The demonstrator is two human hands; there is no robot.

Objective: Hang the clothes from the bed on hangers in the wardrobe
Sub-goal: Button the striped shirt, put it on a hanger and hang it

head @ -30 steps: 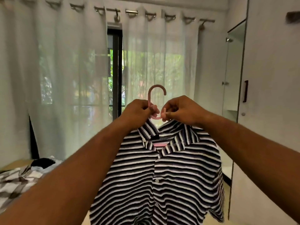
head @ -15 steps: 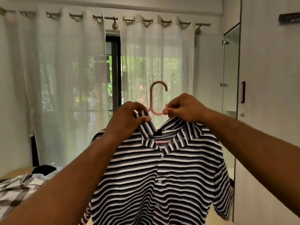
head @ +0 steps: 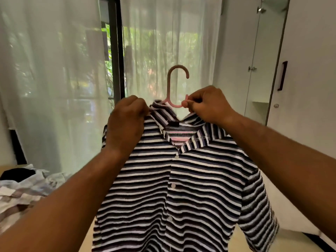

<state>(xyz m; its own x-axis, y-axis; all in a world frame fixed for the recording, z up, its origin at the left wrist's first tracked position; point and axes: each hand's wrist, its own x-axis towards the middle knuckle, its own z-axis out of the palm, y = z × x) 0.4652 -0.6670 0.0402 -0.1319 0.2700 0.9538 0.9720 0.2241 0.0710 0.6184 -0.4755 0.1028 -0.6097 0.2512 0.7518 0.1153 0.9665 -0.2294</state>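
A black-and-white striped polo shirt hangs on a pink plastic hanger held up in front of me, hook pointing up. My left hand pinches the left side of the shirt's collar. My right hand pinches the small loop at the hanger's neck, above the right collar. The hanger's shoulders are hidden inside the shirt; a pink bar shows through the neck opening. More clothes, checked and black, lie heaped on the bed at the lower left.
The white wardrobe stands at the right with a dark handle; one door beyond it is open, showing a shelf. Sheer white curtains cover the window behind the shirt.
The camera has tilted down and the shirt is closer. My left hand has slid from the hanger's neck out onto the left collar. My right hand keeps its pinch on the hanger loop.
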